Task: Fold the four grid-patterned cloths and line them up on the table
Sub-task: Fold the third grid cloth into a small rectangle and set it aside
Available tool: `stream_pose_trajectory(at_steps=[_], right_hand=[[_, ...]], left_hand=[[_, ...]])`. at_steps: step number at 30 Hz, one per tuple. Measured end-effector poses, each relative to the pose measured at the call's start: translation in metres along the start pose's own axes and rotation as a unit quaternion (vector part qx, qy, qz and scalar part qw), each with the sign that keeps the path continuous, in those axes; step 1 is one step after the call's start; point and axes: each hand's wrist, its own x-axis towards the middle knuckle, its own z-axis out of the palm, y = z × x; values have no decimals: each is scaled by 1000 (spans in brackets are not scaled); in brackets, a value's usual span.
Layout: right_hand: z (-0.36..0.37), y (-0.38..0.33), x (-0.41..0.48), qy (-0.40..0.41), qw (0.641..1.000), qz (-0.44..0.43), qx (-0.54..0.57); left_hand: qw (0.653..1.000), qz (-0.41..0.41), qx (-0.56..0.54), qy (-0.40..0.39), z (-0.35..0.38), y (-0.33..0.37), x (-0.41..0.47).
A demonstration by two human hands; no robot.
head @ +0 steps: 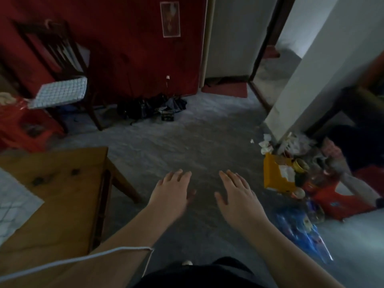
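A wooden table [62, 183] fills the lower left. On its left edge lies a pale grid-patterned cloth [14, 204], only partly in view. Another grid-patterned cloth [60, 92] lies on the seat of a dark wooden chair [62, 59] at the far left by the red wall. My left hand [172, 192] and my right hand [236, 194] are stretched out side by side over the grey floor, to the right of the table, palms down and fingers straight. Neither hand holds anything.
A red plastic stool [27, 129] stands beside the chair. Dark bags [149, 109] lie on the floor at the red wall. A heap of litter with a yellow box [276, 175], red packaging [340, 196] and blue wrapping [301, 229] sits at right. A doorway [270, 63] opens behind it.
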Motion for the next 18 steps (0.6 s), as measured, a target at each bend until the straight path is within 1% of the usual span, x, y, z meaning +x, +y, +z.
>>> stream_pose_trajectory(at_steps=[6,10,14,18], right_hand=[[-39,10,149,-40,998,-46,-1],[-55,4,270,-44,991,-127,-22],[-78,-23,374,-85,969,-222,-61],[-87,-71,461,-113,946,-295,-78]], left_hand=[[998,-68,13,-8,-38,-17,125],[992,-119,4,37,-63,-38,209],[979,-193,-15,60,-97,-62,270],[957,-272,-43,86,-126,-97,310]])
